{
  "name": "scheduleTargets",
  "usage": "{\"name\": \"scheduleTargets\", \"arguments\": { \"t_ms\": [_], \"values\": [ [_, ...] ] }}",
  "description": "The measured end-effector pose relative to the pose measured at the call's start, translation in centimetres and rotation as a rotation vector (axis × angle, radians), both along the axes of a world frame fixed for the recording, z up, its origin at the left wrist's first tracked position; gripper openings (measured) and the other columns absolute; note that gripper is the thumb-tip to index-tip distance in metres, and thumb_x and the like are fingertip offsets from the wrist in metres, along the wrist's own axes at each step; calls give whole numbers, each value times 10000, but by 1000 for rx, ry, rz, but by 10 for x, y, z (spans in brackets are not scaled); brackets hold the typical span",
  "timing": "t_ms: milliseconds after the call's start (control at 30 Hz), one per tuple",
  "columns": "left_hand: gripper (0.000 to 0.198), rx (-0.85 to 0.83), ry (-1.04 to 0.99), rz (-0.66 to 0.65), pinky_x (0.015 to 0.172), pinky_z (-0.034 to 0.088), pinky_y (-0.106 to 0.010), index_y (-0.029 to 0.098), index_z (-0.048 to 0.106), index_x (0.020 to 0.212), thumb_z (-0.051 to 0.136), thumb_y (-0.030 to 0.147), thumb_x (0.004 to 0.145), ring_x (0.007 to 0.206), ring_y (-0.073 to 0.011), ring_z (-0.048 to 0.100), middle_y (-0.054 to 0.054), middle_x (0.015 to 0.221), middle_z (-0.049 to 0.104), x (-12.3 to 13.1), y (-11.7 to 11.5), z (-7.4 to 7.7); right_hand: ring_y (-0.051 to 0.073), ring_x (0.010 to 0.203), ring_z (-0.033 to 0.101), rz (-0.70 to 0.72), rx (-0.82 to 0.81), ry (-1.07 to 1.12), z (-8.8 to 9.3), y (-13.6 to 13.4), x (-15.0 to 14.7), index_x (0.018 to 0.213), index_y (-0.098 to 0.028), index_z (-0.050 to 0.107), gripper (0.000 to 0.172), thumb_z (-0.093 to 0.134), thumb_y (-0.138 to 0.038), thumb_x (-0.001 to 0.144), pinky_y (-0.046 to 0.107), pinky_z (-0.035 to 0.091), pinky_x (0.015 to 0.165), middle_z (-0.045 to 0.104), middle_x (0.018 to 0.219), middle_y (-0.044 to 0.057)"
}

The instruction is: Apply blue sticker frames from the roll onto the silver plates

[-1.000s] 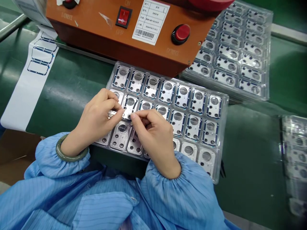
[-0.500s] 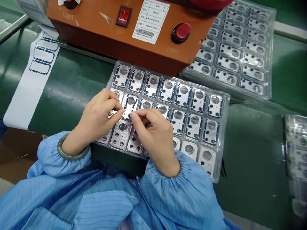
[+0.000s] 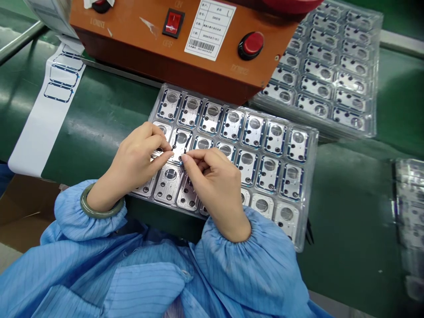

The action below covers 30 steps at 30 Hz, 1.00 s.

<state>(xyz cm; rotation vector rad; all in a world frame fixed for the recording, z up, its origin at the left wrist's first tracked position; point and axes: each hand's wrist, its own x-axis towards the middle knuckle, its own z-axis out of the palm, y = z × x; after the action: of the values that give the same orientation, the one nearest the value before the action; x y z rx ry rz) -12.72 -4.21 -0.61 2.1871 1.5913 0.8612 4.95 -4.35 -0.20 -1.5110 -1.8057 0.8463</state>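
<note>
Two bare hands are positioned at a brushed-metal plate [image 3: 181, 142] seated in the second row of a clear blister tray [image 3: 310, 185]. Thumb and forefinger of the left hand [image 3: 135, 161] and of the right hand [image 3: 214, 187] are pinched together at the plate's lower edge; anything thin held between them cannot be made out. An orange control box [image 3: 149, 53] is located beyond the fingers.
</note>
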Motion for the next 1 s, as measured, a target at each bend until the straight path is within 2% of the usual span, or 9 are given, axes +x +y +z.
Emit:
{"name": "scheduleTargets", "arguments": {
  "t_ms": [367, 1000],
  "values": [
    [40, 11, 13, -7, 758, 486, -333, 188, 597, 807, 604, 168, 841, 873, -185, 588, -47, 912, 602, 0, 0, 0, 128, 642, 530, 11, -18, -32, 1, 1, 1, 786, -194, 679, 117, 595, -210, 866, 291, 407, 609, 586, 726, 3],
    [31, 28, 24, -1, 767, 480, -326, 167, 606, 806, 618, 144, 823, 881, -188, 587, -55, 912, 596, 0, 1, -2, 127, 657, 550, 43, 41, -46, -2, 1, 1, 777, -180, 672, 130, 578, -176, 866, 272, 411, 609, 604, 732, 8]
  ]
}}
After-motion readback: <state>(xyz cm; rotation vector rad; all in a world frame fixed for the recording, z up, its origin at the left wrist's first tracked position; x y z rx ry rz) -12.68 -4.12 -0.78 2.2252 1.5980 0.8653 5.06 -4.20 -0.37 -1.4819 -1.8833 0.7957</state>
